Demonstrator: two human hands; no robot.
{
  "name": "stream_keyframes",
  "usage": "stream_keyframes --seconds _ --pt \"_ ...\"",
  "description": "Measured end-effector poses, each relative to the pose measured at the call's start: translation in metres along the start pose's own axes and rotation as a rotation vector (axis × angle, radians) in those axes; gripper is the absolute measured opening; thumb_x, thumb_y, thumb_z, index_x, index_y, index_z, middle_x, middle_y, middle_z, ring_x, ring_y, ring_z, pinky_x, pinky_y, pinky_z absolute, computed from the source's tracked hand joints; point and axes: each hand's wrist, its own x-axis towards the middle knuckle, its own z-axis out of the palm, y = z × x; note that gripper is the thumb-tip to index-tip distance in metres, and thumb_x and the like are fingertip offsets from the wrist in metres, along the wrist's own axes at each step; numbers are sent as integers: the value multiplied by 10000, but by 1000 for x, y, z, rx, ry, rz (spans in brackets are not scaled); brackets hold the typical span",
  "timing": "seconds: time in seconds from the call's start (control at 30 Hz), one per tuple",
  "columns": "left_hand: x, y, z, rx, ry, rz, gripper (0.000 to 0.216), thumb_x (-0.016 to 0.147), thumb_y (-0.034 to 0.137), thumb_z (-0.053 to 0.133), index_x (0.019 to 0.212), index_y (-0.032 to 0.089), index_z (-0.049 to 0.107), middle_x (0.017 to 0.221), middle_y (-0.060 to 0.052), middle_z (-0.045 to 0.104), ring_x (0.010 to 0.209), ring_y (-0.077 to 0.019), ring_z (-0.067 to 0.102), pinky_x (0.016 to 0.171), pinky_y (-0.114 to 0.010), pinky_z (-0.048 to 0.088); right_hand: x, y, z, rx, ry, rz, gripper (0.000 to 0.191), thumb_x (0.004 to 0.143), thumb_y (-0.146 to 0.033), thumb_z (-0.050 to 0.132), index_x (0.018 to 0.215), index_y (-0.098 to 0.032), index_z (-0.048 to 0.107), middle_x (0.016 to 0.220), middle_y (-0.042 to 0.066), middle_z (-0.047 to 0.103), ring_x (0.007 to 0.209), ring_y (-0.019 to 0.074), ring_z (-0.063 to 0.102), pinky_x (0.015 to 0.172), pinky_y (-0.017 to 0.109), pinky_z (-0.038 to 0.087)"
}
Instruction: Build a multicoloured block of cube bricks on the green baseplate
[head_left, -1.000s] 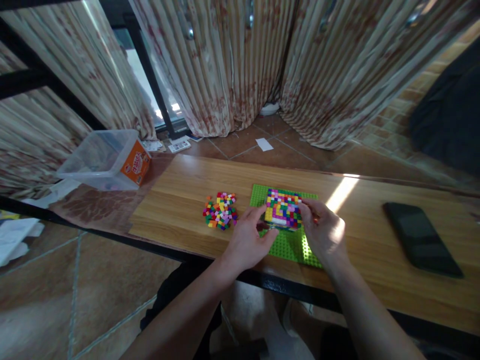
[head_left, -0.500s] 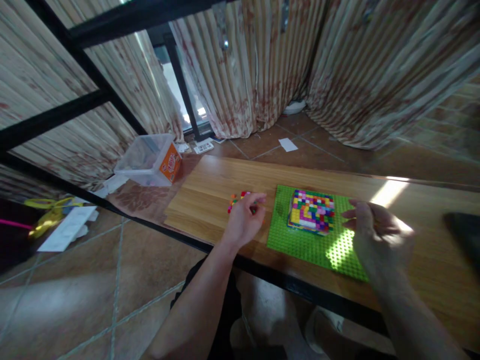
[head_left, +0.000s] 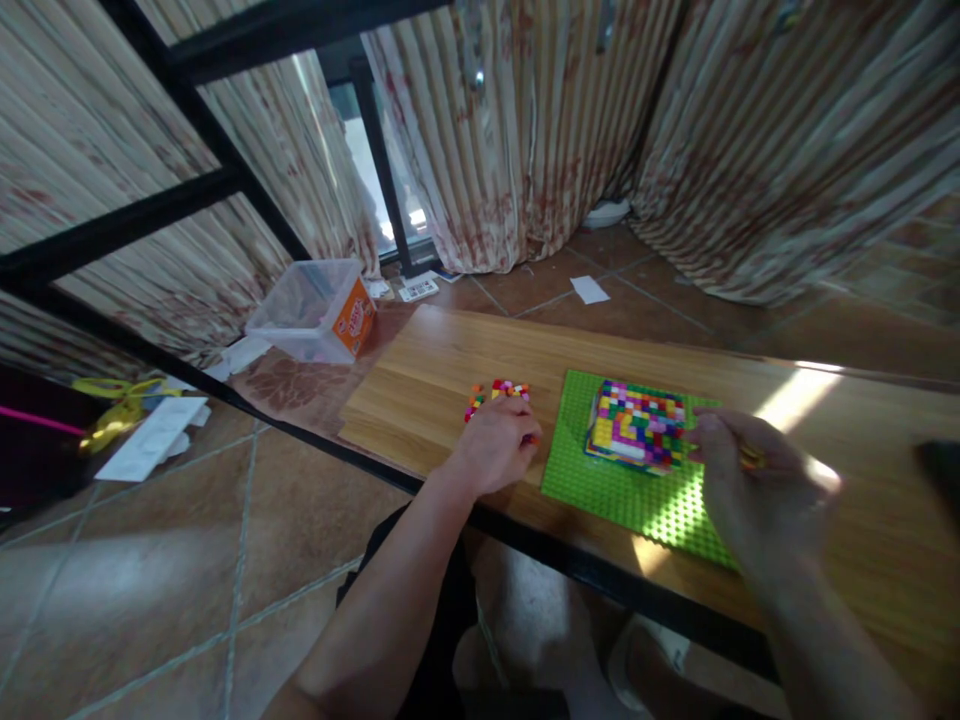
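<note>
A multicoloured block of toy building bricks (head_left: 637,425) stands on a green studded baseplate (head_left: 564,470). At the block's right side is my right hand (head_left: 761,485), thumb and fingers pinched together. What the fingertips hold is too small to make out; something yellow shows by the curled fingers. My left hand (head_left: 495,445) lies over a small pile of loose bricks (head_left: 508,388) left of the baseplate. Its fingers curl down and cover part of the pile, and any brick between them is hidden.
The wooden table (head_left: 420,370) has a black front edge. On the floor beyond its left end stands a clear plastic box (head_left: 307,320) with an orange label. A dark object (head_left: 937,470) lies at the table's right. Black metal bars (head_left: 202,110) cross the upper left.
My left hand has turned over, its fingers now curled downward by the loose bricks. My right fingertips have come nearer the brick block's right edge. The view has shifted slightly.
</note>
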Motion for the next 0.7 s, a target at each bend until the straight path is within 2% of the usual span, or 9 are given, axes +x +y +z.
stream_keyframes --seconds 0.17,0.3,0.4,0.47,0.6,0.7 --pt "3 -1 2 -62 38 29 152 844 83 610 800 171 726 953 -81 691 1025 -253 647 959 -441 508 3 3 1 11 19 -20 262 875 -482 625 872 -243 733 786 38 744 712 216 693 739 386 546" --pt "7 13 4 -337 153 -29 115 888 144 622 874 187 728 881 -42 720 873 -180 668 851 -341 536 3 6 3 77 57 -22 297 880 -506 623 910 -235 740 827 44 757 727 214 700 752 392 556" --pt "9 33 11 -552 265 -95 104 898 184 634 926 183 735 858 -36 745 797 -154 682 779 -294 550 -4 3 7 145 42 -96 257 887 -469 638 921 -239 748 875 38 766 753 198 708 752 372 576" --pt "11 46 17 -685 316 -117 105 896 195 643 940 179 736 873 -38 760 795 -150 695 777 -285 565 -10 -2 9 188 -24 -213 198 886 -413 663 935 -245 756 907 35 771 787 190 714 765 357 588" --pt "12 62 23 -831 278 -93 106 898 201 651 964 180 731 914 -39 774 832 -151 716 802 -285 581 -22 -15 10 246 -269 -395 159 911 -296 651 1032 -246 742 975 34 761 827 166 710 766 327 598" --pt "11 65 24 -850 271 -69 104 908 176 635 973 176 716 936 -41 773 864 -148 720 826 -282 581 -25 -21 10 269 -304 -437 153 919 -250 641 1038 -245 737 998 34 754 867 158 711 788 316 600"
